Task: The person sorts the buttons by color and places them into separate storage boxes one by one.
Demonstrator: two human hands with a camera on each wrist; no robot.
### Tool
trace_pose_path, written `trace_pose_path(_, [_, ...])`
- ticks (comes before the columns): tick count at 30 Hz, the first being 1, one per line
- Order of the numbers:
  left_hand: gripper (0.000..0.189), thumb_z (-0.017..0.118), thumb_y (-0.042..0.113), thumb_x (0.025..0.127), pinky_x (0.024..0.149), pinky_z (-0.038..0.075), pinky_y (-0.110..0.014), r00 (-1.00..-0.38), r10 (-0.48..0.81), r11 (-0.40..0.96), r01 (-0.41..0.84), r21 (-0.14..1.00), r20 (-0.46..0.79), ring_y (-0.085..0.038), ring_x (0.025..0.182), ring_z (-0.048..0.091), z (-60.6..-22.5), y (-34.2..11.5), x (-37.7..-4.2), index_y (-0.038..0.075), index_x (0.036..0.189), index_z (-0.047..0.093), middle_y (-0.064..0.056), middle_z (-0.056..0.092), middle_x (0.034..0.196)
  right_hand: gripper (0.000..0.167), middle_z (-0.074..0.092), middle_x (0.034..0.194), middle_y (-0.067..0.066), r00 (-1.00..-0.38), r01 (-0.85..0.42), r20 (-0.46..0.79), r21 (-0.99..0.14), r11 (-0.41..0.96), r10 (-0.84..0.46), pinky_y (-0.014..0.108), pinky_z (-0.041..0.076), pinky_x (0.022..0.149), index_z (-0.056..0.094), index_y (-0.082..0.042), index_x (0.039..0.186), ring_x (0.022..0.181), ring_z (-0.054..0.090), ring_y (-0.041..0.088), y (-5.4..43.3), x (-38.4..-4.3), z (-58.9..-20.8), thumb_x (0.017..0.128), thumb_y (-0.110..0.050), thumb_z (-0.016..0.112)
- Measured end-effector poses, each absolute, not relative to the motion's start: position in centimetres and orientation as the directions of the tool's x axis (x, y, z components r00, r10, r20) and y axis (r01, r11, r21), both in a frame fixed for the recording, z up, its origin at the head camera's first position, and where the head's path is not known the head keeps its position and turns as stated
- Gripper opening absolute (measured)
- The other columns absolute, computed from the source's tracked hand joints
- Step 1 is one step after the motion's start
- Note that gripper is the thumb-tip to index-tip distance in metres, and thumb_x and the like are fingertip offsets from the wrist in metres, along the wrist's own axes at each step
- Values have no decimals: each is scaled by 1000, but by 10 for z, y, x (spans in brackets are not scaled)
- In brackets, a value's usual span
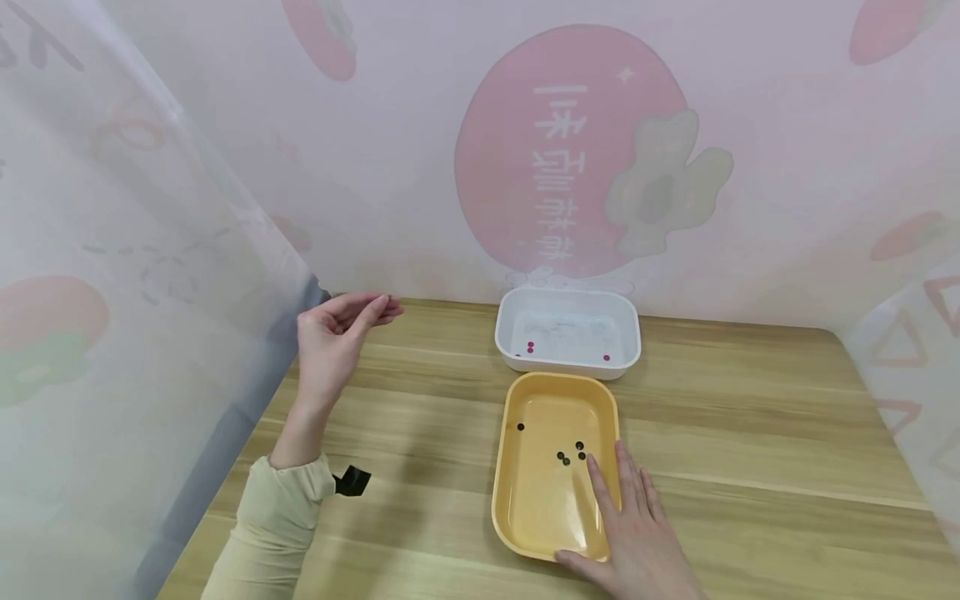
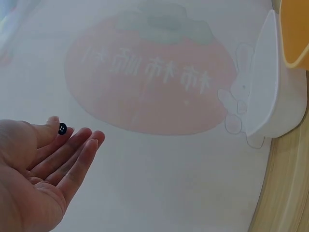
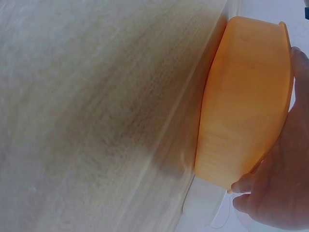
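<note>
Raised at the left, my left hand [image 1: 330, 342] pinches a small black button [image 2: 63, 128] between thumb and forefinger; the button's holes show in the left wrist view. My right hand [image 1: 637, 533] rests on the near right rim of a yellow tray [image 1: 498, 475], its fingers spread and fairly straight. In the right wrist view, fingertips and thumb lie along the rim of the same tray [image 3: 246, 96]. Inside the tray, one black button [image 1: 521, 427] lies to the left, and several more black buttons [image 1: 566, 461] sit grouped near the middle.
Behind the yellow tray stands a white tray [image 1: 630, 342] holding several pinkish-red buttons [image 1: 530, 344]. Both stand on a wood-grain table [image 1: 750, 433]. A printed cloth [image 1: 397, 167] hangs along the back and sides. A black piece [image 1: 352, 481] shows at the left cuff.
</note>
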State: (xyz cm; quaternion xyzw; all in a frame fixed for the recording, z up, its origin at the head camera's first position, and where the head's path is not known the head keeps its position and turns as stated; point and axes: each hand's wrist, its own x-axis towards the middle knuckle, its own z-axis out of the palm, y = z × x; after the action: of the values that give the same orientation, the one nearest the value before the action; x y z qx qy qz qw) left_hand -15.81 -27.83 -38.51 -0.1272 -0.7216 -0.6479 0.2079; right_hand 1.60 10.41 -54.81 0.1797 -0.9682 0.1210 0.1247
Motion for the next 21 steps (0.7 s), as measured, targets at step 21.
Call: trace_pose_path(21, [15, 71, -5, 103, 95, 64, -19, -923, 25, 154, 383, 911, 384, 2, 97, 80, -410, -219, -139, -14, 112, 78, -34, 80, 111, 126, 26, 176, 33, -893, -391, 311, -173, 904, -327, 23, -17, 138, 32, -11, 172, 163, 27, 37, 109, 22, -547, 83, -94, 62])
